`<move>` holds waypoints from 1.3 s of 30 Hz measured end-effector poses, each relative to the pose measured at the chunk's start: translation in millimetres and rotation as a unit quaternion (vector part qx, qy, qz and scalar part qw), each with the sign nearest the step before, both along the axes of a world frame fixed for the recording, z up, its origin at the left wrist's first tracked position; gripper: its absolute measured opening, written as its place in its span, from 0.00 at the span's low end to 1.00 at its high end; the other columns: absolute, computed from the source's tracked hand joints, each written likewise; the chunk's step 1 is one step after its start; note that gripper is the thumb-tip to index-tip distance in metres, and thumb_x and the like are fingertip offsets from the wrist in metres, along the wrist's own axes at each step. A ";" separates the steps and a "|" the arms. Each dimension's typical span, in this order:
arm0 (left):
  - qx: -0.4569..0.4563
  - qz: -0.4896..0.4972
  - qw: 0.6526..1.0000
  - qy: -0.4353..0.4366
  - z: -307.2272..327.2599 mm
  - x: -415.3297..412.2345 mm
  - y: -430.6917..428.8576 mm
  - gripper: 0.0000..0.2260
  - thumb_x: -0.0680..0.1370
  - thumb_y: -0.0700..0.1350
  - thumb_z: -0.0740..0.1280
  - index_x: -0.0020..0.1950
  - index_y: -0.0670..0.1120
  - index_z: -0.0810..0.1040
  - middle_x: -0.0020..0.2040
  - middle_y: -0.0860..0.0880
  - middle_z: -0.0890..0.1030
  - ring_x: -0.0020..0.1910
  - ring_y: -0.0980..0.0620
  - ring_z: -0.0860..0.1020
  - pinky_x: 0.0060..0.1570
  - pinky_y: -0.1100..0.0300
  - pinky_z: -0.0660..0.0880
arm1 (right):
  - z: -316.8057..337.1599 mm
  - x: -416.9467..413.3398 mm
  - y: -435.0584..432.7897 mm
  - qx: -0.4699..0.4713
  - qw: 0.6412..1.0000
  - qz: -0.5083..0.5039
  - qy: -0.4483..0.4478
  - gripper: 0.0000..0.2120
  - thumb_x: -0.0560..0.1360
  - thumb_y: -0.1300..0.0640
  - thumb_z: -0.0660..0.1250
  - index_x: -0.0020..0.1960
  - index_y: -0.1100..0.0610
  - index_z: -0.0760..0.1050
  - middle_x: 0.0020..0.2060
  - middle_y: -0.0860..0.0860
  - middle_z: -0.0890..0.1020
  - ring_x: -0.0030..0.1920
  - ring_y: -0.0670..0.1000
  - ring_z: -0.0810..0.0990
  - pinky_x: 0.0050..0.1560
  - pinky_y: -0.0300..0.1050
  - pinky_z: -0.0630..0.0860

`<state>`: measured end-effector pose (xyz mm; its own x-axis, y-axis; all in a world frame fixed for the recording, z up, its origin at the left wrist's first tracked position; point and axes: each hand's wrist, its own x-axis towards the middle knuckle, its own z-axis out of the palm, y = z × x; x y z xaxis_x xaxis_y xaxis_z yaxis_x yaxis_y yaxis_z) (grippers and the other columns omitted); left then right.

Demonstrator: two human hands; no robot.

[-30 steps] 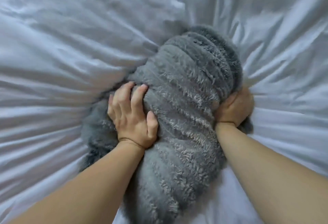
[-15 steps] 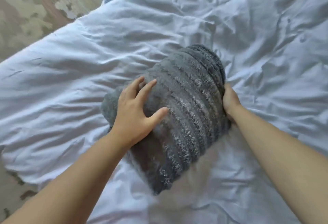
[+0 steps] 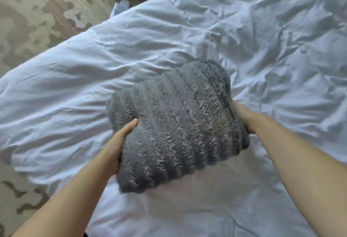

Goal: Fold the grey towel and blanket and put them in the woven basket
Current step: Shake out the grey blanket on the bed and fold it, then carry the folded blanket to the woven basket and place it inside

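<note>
As left hand (image 3: 117,142) and right hand (image 3: 244,118) clasp the folded blanket (image 3: 178,124) over the bed (image 3: 75,86) | step: carry to basket | next: basket unseen; hold fold tight, lower in

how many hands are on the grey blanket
2. The left hand grips the blanket at its left edge, thumb on top; the right hand is against its right edge, fingers hidden.

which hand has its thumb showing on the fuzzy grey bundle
The left hand: its thumb lies on top of the ribbed grey fleece blanket; the right hand, on the opposite side, shows no thumb.
</note>
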<state>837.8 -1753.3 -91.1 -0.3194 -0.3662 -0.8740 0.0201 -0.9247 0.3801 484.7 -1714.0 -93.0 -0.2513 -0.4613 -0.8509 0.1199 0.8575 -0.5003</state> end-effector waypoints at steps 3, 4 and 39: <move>-0.006 -0.070 0.997 -0.014 10.4 13.2 -19.6 0.20 0.62 0.59 0.73 0.43 0.46 0.87 0.45 0.42 0.85 0.41 0.43 0.84 0.45 0.52 0.79 | 0.2 23.8 45.6 -0.005 0.997 -0.074 -0.023 0.26 0.78 0.38 0.57 0.55 0.59 0.80 0.47 0.58 0.85 0.48 0.58 0.84 0.52 0.51 0.78; -0.001 -0.088 0.996 -0.014 15.7 14.2 -23.0 0.19 0.62 0.58 0.73 0.42 0.45 0.87 0.44 0.42 0.85 0.39 0.44 0.84 0.44 0.53 0.79 | 1.2 33.3 63.0 0.002 0.994 -0.101 -0.039 0.29 0.77 0.35 0.56 0.57 0.58 0.80 0.50 0.58 0.85 0.52 0.59 0.83 0.58 0.54 0.76; -0.283 0.089 0.952 0.073 325.1 563.0 -206.1 0.10 0.62 0.48 0.70 0.37 0.44 0.86 0.34 0.43 0.84 0.31 0.46 0.83 0.30 0.55 0.80 | 341.4 582.5 -119.7 -0.406 0.910 -0.017 -0.084 0.28 0.67 0.46 0.67 0.64 0.55 0.73 0.54 0.55 0.84 0.54 0.53 0.83 0.44 0.45 0.81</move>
<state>1400.8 -1959.4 234.0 -0.3118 -0.8247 -0.4718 0.2482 -0.5500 0.7975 1067.2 -1833.7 248.4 -0.1754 -0.9492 -0.2612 0.2726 0.2081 -0.9394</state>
